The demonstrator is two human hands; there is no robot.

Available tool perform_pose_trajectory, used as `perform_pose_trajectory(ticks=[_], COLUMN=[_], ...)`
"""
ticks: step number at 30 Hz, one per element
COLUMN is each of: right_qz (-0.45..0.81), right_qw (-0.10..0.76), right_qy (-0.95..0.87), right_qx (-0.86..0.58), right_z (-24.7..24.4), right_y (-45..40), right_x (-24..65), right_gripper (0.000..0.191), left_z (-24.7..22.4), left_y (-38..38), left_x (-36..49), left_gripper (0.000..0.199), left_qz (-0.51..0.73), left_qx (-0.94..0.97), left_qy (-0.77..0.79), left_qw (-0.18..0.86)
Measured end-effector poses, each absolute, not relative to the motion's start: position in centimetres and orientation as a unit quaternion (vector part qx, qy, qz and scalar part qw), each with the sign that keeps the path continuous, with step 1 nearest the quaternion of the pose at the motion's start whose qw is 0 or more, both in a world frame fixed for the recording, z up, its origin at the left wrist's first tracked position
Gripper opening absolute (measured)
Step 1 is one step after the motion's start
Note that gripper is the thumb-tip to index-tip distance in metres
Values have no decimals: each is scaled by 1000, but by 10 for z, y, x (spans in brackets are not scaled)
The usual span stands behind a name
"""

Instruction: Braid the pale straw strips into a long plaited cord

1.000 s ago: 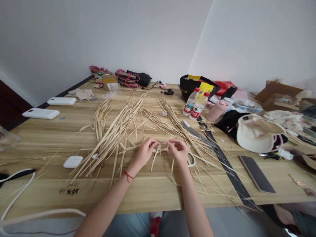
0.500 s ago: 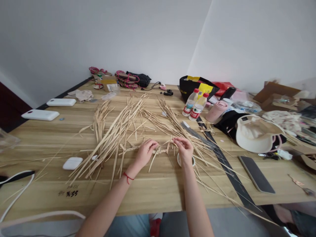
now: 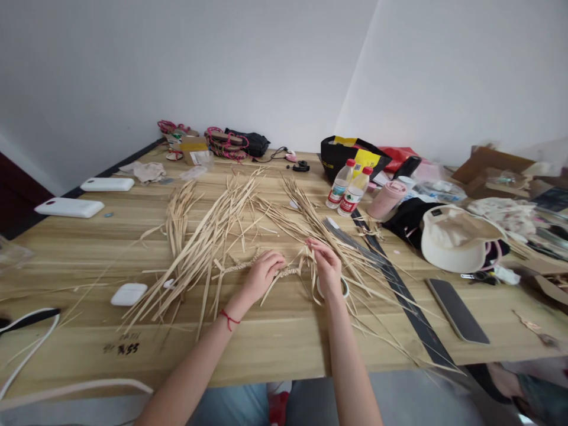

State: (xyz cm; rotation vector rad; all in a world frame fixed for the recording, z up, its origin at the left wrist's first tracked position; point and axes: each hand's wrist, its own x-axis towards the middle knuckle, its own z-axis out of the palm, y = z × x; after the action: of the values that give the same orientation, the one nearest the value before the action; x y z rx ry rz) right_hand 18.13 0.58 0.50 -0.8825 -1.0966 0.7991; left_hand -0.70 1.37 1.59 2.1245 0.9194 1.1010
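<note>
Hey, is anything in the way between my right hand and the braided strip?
Only thin loose strands show between your right hand and the braided strip, at its right end. The white ring, partly hidden by that hand, lies nearer you.

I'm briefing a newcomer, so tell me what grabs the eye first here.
Pale straw strips, fanned across the middle of the table, stand out first. The left hand covers part of a braided straw piece; the right hand is by its right end. Two red-capped bottles stand farther back, right of center.
</note>
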Motion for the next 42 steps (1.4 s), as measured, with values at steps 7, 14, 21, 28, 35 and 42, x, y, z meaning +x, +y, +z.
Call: perform_pose_trajectory(ticks=[7,14,21,28,35,42], right_qz=[298,297,382,416,359,294], right_qw=[606,564,563,559,559,567], right_qy=[-591,-631,-600,-589,-609,-621], right_qx=[-442,-443,-420,-408,-433,-454], right_z=[0,-4,-13,-21,-23,-14], right_y=[5,9,13,16,14,9], right_x=[179,179,182,184,171,155], right_gripper=[19,18,20,23,24,13], left_z=[13,9,8,2,-5,-8], left_y=[16,21,21,22,24,23], left_x=[-7,-10,-10,-9,-8,-5], left_gripper=[17,16,16,15,16,14], left_qz=[429,431,431,448,462,456], left_qx=[779,776,773,742,708,728], left_qy=[351,359,358,385,416,403], left_qw=[293,289,297,317,336,317])
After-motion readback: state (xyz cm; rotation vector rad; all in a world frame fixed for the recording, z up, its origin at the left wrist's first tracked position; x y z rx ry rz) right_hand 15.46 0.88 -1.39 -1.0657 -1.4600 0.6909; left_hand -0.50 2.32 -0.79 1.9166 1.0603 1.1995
